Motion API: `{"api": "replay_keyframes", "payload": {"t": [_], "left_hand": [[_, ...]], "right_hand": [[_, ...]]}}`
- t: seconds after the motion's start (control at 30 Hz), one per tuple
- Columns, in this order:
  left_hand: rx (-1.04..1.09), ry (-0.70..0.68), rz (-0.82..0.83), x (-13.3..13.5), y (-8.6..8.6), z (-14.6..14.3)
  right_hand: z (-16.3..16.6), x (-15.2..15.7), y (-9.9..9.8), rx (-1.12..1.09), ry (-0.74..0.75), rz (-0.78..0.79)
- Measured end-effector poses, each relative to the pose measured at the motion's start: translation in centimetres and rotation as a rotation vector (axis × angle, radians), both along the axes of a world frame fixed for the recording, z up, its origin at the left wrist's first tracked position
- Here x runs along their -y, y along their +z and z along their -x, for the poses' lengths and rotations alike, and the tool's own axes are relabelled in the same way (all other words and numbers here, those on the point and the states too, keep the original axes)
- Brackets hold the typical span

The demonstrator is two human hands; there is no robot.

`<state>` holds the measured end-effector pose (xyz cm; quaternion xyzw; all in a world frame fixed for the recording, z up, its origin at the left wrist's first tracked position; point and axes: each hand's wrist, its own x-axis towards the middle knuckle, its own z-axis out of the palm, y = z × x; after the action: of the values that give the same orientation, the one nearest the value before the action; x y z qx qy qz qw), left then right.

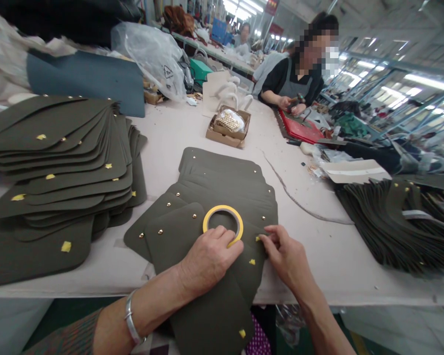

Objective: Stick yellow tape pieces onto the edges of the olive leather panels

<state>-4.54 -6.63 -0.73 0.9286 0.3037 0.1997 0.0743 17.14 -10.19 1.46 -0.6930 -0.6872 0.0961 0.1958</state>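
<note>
My left hand (211,251) grips a roll of yellow tape (222,209), its ring standing out above the fingers. Under it lie fanned dark olive panels (227,170) with small gold studs near their edges. A bit of yellow tape (258,238) is at the fingertips of my right hand (286,254), whose thumb and forefinger come together at the panels' right edge. Another yellow tape piece (252,262) sticks on a panel just below. The lowest panel (216,315) overhangs the table edge and carries one more tape bit.
A tall stack of similar panels (74,162), dotted with yellow tape, fills the left. Dark strips (395,222) are bunched at the right. A cardboard box (227,133) of gold studs stands beyond the panels. Across the table (307,197), a co-worker (298,79) handles a tool over something red.
</note>
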Motion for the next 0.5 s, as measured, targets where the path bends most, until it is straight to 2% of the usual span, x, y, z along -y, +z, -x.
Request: {"api": "replay_keyframes", "payload": {"t": [0.13,0.2,0.3,0.5], "left_hand": [[-0.001,-0.012,0.029,0.0,0.1,0.0],[-0.003,-0.009,0.042,0.0,0.2,0.0],[-0.012,-0.006,0.058,-0.2,0.3,-0.2],[-0.047,0.036,0.002,-0.8,0.6,-0.5]], "right_hand": [[-0.9,0.6,0.3,0.158,0.295,-0.077],[-0.8,0.6,0.2,0.229,0.354,-0.046],[-0.1,0.3,-0.3,0.235,0.28,-0.025],[0.3,-0.5,-1.6,0.03,0.046,-0.076]]}}
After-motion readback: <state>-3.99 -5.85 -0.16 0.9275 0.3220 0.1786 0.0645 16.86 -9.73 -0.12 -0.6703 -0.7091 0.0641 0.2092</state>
